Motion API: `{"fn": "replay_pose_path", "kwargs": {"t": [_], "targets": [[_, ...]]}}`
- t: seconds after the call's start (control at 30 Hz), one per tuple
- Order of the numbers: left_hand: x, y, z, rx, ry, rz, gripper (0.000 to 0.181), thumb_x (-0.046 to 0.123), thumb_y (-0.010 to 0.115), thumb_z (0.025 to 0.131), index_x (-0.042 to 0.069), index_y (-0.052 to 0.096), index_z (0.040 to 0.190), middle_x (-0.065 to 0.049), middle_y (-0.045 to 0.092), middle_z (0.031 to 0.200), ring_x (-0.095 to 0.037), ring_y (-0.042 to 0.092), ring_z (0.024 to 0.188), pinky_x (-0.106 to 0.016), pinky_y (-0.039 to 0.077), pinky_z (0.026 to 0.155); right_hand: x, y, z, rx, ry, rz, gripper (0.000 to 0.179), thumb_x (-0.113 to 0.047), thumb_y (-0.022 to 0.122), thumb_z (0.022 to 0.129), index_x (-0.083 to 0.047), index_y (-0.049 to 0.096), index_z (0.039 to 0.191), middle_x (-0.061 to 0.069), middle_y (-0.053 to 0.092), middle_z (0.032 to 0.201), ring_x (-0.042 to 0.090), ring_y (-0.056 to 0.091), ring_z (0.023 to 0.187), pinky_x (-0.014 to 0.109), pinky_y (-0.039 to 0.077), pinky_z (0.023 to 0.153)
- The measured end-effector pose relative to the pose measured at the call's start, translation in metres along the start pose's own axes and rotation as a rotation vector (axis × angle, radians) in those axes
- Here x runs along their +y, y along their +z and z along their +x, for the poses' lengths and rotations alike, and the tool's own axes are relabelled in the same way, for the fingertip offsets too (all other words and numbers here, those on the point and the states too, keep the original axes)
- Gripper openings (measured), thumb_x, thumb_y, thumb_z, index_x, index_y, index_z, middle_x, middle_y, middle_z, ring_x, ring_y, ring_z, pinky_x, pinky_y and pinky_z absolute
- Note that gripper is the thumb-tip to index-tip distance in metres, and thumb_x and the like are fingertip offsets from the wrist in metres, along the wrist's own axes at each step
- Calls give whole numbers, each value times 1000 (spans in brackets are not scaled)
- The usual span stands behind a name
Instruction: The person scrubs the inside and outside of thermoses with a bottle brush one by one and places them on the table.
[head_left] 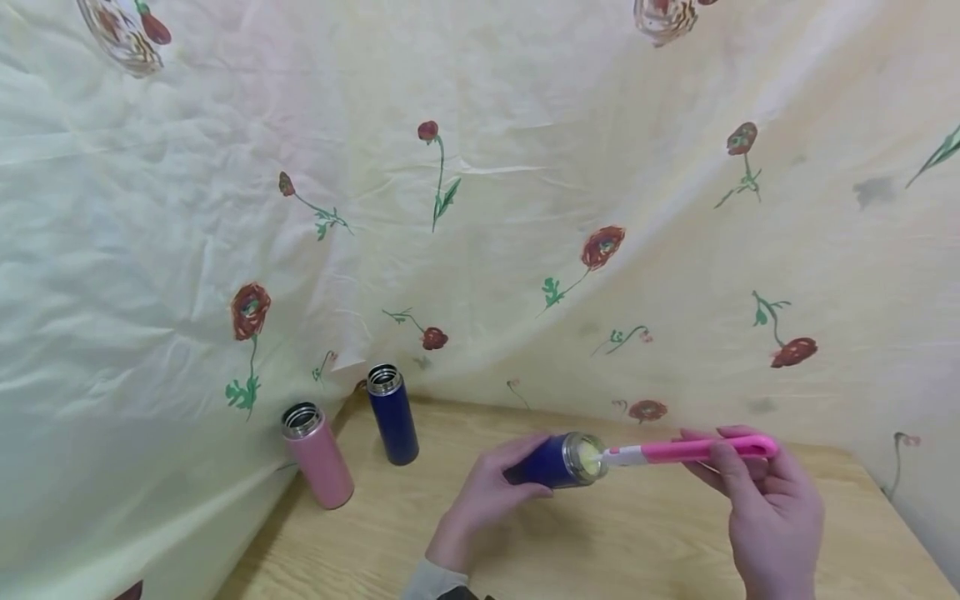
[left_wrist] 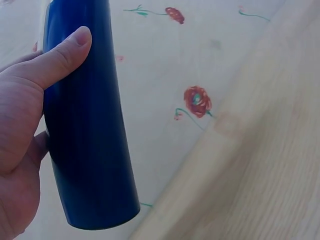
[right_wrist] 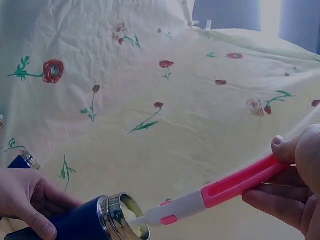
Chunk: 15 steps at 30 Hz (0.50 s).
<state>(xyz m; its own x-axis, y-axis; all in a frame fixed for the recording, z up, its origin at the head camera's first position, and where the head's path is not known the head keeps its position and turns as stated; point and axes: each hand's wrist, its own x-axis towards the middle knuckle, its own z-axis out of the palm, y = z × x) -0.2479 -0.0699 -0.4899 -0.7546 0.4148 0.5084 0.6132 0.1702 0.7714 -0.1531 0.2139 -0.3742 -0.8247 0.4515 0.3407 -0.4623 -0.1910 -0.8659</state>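
Both busy: left hand [head_left: 486, 485] gripped a bottle [head_left: 546, 463] over the table [head_left: 637, 542], short of its far edge; right hand [head_left: 774, 502] pinched a brush [head_left: 671, 452], sponge [head_left: 590, 458] in the mouth [head_left: 569, 458]. Scrubbing, I figured; any push deeper needed a steady bottle.

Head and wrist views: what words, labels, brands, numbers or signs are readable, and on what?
No text can be read: none shows on the held dark blue cylindrical bottle, pink and white plastic handle, standing pink cylindrical bottle, standing blue cylindrical bottle or flower-printed cream cloth.
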Motion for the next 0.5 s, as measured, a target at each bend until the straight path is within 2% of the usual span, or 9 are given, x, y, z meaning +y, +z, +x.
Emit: {"fn": "replay_pose_path", "kwargs": {"t": [0.17,0.3,0.4,0.5], "targets": [[-5,-3,1,12,39,-6,76,5,91,82,13,62,152,3,61,153,-25,55,143,-43,40,122,-2,4,-1,147,4,37,26,4,75,96,15,66,118,20,80,100,26,81,86,37,63,74],[-7,-4,1,9,49,6,77,4,91,81,12,62,151,3,62,152,-25,56,143,-43,41,121,-4,5,-1,265,-51,94,29,4,80,91,17,68,114,21,80,93,28,80,81,37,63,68],[-8,-4,0,2,40,13,77,5,91,82,13,62,152,4,61,153,-24,56,143,-44,41,122,-7,4,-2,304,-78,134,31,6,81,89,18,68,114,22,80,92,28,80,80,37,62,66],[-7,-6,0,-6,38,24,77,7,91,83,15,61,153,4,60,154,-24,55,143,-45,41,121,-10,3,-5,309,-89,163,32,7,81,88,20,67,114,23,79,93,28,80,81,38,62,68]]}}
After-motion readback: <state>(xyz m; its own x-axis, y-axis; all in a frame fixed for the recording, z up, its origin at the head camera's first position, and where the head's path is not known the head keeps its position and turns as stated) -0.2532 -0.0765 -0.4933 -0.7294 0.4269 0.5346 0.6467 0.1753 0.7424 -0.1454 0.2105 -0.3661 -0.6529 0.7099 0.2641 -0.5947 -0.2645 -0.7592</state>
